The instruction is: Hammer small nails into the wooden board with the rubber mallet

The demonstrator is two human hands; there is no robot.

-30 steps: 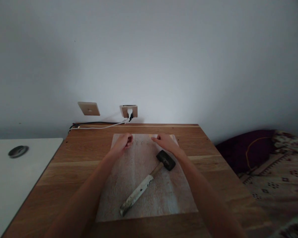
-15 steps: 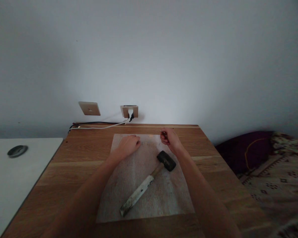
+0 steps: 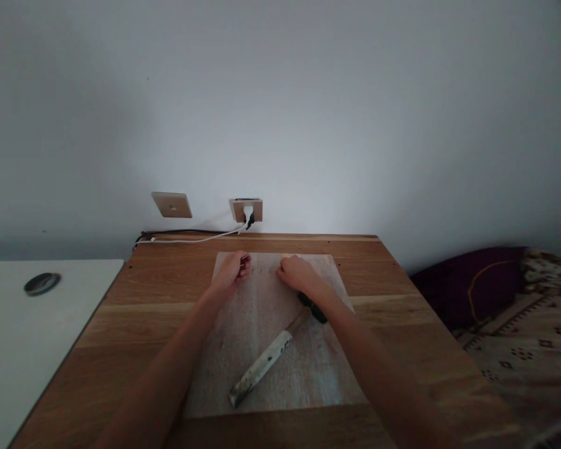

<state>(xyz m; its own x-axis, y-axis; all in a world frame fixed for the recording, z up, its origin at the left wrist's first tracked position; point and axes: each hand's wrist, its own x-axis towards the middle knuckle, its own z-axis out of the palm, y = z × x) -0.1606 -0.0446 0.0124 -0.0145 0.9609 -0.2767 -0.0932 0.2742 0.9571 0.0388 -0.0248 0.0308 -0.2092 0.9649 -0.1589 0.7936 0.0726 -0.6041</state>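
Over the far left part of a pale square board (image 3: 262, 324), my left hand (image 3: 229, 271) is closed, with small, thin nail-like pieces (image 3: 245, 257) showing at its fingers. My right hand (image 3: 297, 273) is closed too, its fingertips down at the board's far part, right of a few tiny dark dots. What it pinches, if anything, is hidden. A hammer (image 3: 266, 363) lies diagonally across the board, its worn white-painted handle towards the near left. My right forearm partly covers its black head.
The board lies on a wooden table (image 3: 135, 324) against a wall. A white cable (image 3: 191, 241) and a black one run along the back edge to a socket (image 3: 247, 211). Left stands a white surface with a dark oval object (image 3: 42, 284); right, patterned fabric (image 3: 518, 349) and a purple cushion (image 3: 477, 287).
My right hand has come left and down onto the board, its forearm now over the hammer head. My left hand has shifted slightly left and turned, showing thin pieces in its fingers.
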